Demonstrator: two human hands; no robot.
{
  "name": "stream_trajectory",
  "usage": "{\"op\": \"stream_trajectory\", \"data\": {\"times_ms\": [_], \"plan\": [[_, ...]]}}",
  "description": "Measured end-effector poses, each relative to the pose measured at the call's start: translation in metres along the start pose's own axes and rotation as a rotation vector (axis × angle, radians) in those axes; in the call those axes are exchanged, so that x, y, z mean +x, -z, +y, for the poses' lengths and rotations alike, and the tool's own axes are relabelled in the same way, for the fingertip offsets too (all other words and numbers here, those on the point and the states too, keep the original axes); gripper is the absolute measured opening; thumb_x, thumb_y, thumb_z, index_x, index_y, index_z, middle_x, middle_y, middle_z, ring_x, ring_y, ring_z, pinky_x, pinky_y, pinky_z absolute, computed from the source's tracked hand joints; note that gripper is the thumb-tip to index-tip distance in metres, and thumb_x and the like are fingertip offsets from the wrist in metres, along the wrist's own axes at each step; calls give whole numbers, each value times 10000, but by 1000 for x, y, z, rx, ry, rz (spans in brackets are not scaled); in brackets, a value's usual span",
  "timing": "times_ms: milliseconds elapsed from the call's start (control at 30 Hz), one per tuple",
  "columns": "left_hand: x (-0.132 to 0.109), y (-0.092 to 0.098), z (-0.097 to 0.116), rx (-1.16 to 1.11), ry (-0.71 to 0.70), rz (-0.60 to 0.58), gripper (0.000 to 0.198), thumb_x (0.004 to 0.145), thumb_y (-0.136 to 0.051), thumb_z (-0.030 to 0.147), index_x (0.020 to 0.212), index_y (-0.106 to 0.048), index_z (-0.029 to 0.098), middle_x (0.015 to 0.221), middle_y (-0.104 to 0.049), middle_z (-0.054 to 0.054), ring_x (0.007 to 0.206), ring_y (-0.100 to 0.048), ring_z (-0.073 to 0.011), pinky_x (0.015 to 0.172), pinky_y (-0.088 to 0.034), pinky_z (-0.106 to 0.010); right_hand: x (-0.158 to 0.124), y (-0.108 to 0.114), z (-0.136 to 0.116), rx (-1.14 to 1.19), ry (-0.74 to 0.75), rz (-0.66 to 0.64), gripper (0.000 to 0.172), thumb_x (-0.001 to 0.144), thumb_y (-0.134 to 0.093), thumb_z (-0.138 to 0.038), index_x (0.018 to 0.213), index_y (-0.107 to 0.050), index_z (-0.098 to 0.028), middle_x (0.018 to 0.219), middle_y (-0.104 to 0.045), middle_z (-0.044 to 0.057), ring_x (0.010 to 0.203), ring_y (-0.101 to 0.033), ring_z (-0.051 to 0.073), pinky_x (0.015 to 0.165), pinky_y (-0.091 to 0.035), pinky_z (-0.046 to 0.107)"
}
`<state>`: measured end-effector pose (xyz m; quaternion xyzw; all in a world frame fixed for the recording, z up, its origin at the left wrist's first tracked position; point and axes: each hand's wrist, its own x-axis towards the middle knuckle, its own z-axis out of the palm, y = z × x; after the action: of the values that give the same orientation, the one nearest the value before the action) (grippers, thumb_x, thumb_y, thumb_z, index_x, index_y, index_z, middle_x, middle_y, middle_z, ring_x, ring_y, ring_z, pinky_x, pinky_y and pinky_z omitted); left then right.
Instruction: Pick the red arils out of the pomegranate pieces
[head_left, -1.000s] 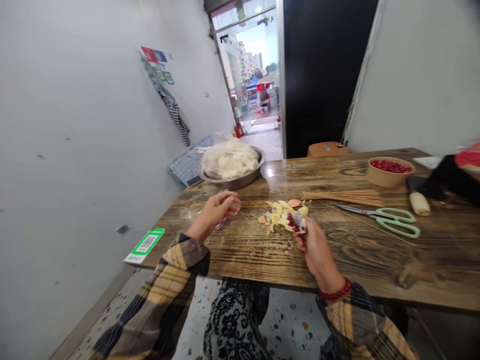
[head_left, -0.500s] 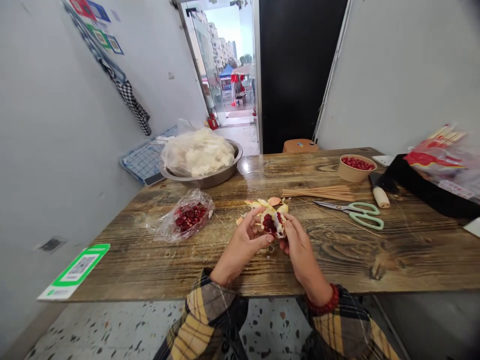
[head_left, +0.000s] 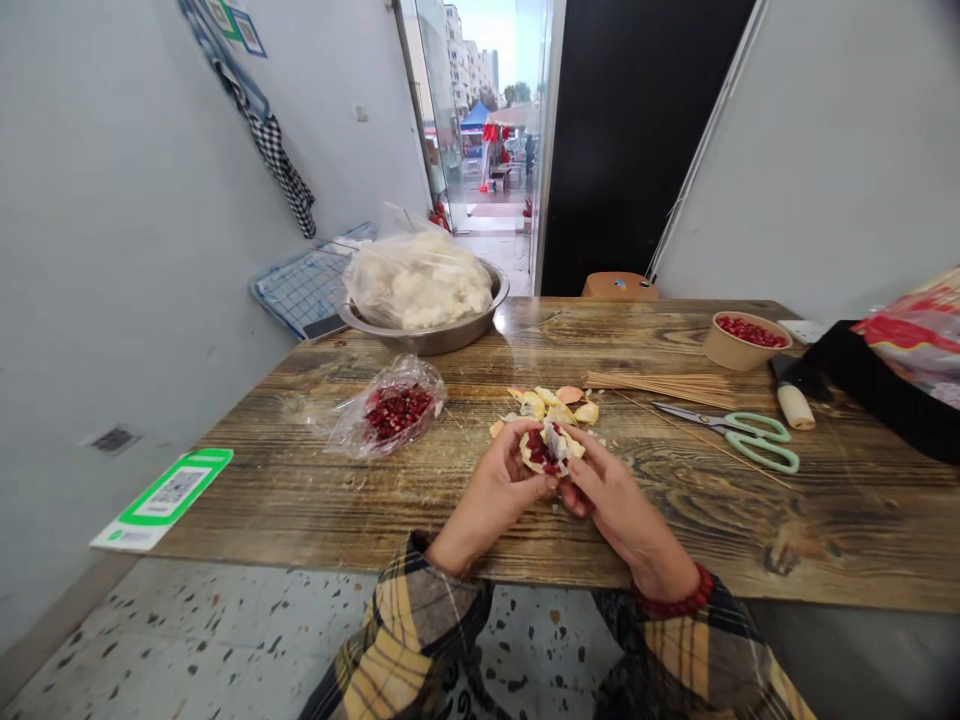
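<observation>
In the head view, the left hand (head_left: pixel 491 490) and the right hand (head_left: pixel 622 505) meet over the table (head_left: pixel 840 540), fingers and thumbs of both pinching 1 broken piece of fruit (head_left: pixel 534 455) with dark red seeds showing. The fruit is just above the tabletop, near its front edge.

Right behind it lies a heap of peel (head_left: pixel 559 405) — partly hidden by the hands and closest to being in their way. To the left, a clear bag (head_left: pixel 397 410) of red seeds sits apart; beyond it, a metal basin (head_left: pixel 435 342) holds a bag of something white. To the right are a bundle of sticks (head_left: pixel 660 385), 1 loose stick (head_left: pixel 759 473) passing under the scissors (head_left: pixel 761 440), and a bowl (head_left: pixel 724 350) of red seeds. Further right are a pale handle (head_left: pixel 795 407), a black cloth (head_left: pixel 885 385) and a red and clear pack (head_left: pixel 911 335).

On the table's left corner, a green-bordered card (head_left: pixel 169 495) bears 1 QR code — the small print beneath is unreadable. Framed signs (head_left: pixel 247 33) on the wall are also too small to read.
</observation>
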<state>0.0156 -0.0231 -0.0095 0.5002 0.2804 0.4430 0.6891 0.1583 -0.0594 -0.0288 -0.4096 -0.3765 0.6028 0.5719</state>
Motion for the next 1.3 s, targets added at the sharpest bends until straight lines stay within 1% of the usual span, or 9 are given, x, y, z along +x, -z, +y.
{"op": "stream_trajectory", "data": {"times_ms": [100, 200, 367, 433, 633, 733, 833, 1133, 1300], "plan": [[-1, 1, 2, 12, 27, 25, 527, 598, -812, 167, 1064, -566, 187, 963, -637, -34, 861, -594, -145, 777, -471, -257, 0, 2, -1, -24, -9, -10, 562, 724, -738, -397, 1236, -569, -238, 695, -620, -26, 477, -498, 76, 408, -360, 176], [-3, 1, 3, -3, 45, 42, 520, 597, -814, 167, 1056, -571, 179, 962, -646, -42, 854, -597, -147, 788, -466, -265, 1, 2, 2, -5, -1, -1, 559, 735, -734, -386, 1243, -555, -237, 678, -614, -33, 477, -499, 75, 413, -371, 174], [-3, -1, 4, -20, 26, 98, 464, 605, -816, 206, 1006, -585, 178, 935, -654, -37, 831, -600, -143, 741, -467, -247, 1, -6, 6, 36, 34, 35, 542, 758, -713, -398, 1245, -550, -225, 582, -576, -57, 464, -497, 81, 429, -397, 180], [-3, -2, 3, -22, 40, 119, 470, 605, -818, 221, 1012, -585, 180, 925, -653, -33, 801, -598, -137, 697, -468, -237, 1, -9, 6, 72, 31, 64, 529, 744, -722, -398, 1220, -570, -224, 590, -578, -56, 465, -502, 83, 428, -413, 185], [-1, 0, -4, -61, 53, 132, 456, 632, -806, 277, 1004, -561, 181, 836, -634, -3, 643, -569, -103, 571, -440, -220, 2, -19, 8, 195, 45, 98, 368, 750, -722, -366, 1082, -631, -237, 649, -584, -50, 498, -513, 76, 450, -465, 180], [0, 1, -8, -98, 57, 130, 458, 644, -800, 293, 1015, -554, 184, 821, -624, 0, 619, -558, -97, 584, -442, -230, 3, -24, 8, 222, 44, 118, 312, 744, -727, -364, 1010, -651, -220, 681, -595, -42, 490, -502, 62, 447, -465, 169], [1, 3, -10, -138, 52, 170, 461, 634, -809, 260, 1009, -554, 177, 847, -612, -3, 665, -552, -90, 609, -437, -216, 4, -28, 7, 257, 39, 131, 297, 736, -742, -355, 983, -660, -210, 714, -602, -35, 512, -510, 51, 471, -477, 152], [2, 6, -11, -192, 31, 153, 432, 644, -801, 237, 989, -551, 169, 848, -600, 4, 669, -534, -82, 599, -401, -208, 7, -30, 9, 307, 34, 82, 236, 728, -760, -375, 853, -674, -194, 702, -581, -33, 534, -495, 47, 477, -476, 136], [1, 6, -9, -199, 16, 139, 424, 649, -797, 228, 997, -566, 153, 871, -614, -8, 697, -539, -88, 605, -400, -207, 7, -27, 8, 296, 28, 48, 236, 740, -754, -381, 861, -671, -197, 700, -570, -34, 537, -477, 44, 459, -444, 129]]}}
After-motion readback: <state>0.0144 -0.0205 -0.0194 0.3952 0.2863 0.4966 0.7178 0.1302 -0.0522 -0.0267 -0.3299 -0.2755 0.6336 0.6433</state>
